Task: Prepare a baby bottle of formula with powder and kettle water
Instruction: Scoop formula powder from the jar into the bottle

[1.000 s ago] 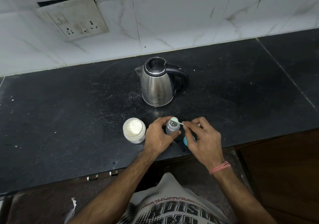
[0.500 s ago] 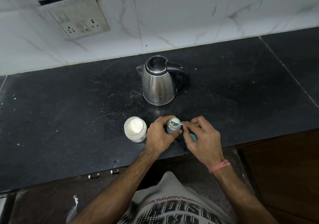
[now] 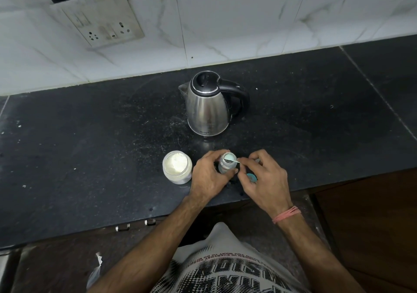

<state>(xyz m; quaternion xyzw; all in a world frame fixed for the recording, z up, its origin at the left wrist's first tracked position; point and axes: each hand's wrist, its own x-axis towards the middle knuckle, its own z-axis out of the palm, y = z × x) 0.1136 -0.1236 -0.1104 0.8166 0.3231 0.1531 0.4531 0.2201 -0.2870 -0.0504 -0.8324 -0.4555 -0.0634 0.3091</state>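
A small clear baby bottle (image 3: 225, 165) stands upright near the front edge of the black counter. My left hand (image 3: 208, 175) is wrapped around its left side. My right hand (image 3: 262, 176) pinches the thin handle of a pale green scoop (image 3: 230, 158), whose bowl rests over the bottle's mouth. An open white jar of formula powder (image 3: 177, 166) stands just left of my left hand. The steel kettle (image 3: 208, 107) with black lid and handle stands behind the bottle, lid closed. A teal bottle cap (image 3: 251, 177) lies on the counter, partly hidden under my right hand.
The black stone counter (image 3: 90, 146) has white powder specks scattered on it. Its front edge runs just below my hands. A tiled wall with a socket plate (image 3: 101, 17) rises behind the kettle. A counter seam (image 3: 379, 94) lies to the right.
Both hands stay at the bottle. The scoop's bowl has settled lower over the bottle's mouth. The camera has tilted slightly.
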